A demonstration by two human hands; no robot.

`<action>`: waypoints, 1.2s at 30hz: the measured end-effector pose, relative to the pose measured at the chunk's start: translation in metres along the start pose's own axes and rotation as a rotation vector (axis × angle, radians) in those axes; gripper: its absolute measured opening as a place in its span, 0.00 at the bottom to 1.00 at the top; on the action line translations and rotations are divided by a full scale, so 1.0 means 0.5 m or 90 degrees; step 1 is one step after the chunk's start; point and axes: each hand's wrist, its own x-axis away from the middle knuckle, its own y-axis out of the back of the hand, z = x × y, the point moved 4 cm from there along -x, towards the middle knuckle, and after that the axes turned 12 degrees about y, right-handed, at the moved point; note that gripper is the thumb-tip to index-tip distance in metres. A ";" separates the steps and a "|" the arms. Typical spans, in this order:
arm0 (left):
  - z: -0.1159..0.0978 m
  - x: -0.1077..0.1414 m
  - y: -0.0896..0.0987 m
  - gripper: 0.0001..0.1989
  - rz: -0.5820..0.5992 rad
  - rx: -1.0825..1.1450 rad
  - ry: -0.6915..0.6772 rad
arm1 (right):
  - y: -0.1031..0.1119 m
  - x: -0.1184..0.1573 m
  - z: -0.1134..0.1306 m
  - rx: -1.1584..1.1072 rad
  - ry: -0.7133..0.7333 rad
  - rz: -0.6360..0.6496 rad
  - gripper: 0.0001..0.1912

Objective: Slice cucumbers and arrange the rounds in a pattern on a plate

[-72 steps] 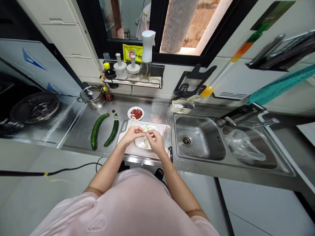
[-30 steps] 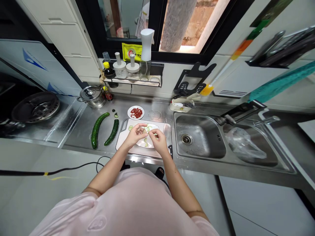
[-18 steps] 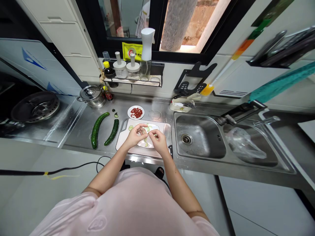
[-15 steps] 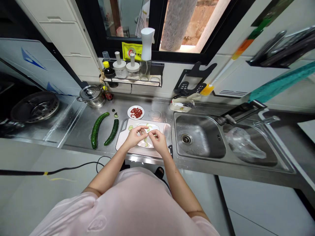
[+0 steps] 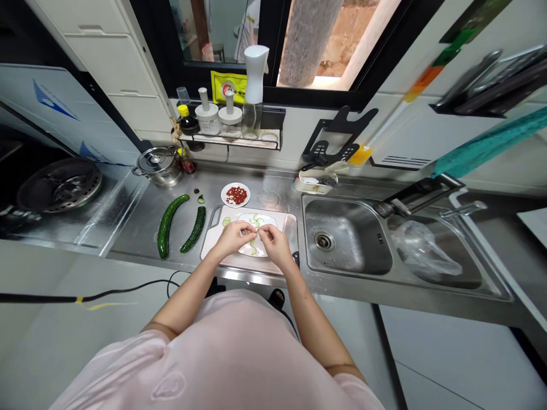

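Note:
My left hand (image 5: 233, 238) and my right hand (image 5: 274, 245) hover over a white plate (image 5: 267, 223), fingertips meeting above it. They appear to pinch a thin cucumber slice (image 5: 257, 230), though the fingers mostly hide it. More pale green slices (image 5: 255, 218) lie along the plate, which sits on a white cutting board (image 5: 222, 247). Left of the board lie two whole dark green cucumbers (image 5: 170, 225) (image 5: 195, 229). A small plate of chopped red chili (image 5: 236, 195) stands behind the board.
A steel pot (image 5: 158, 167) and a steamer pan (image 5: 60, 184) stand at the left of the steel counter. To the right is a steel sink (image 5: 342, 236), with a plastic bag (image 5: 421, 256) in its second basin. A shelf of bottles (image 5: 228, 142) runs along the back wall.
Both hands stay over the plate. Their fingertips have shifted slightly, and the view has moved a little.

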 end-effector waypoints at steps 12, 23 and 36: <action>0.018 -0.004 -0.018 0.07 0.035 -0.012 0.031 | 0.005 -0.003 -0.009 0.161 0.024 0.067 0.09; 0.116 -0.022 -0.056 0.12 0.090 0.027 0.097 | -0.018 0.022 -0.090 0.192 -0.020 0.089 0.09; 0.201 -0.024 -0.092 0.05 -0.004 -0.167 0.176 | -0.074 0.054 -0.175 0.327 -0.052 0.182 0.07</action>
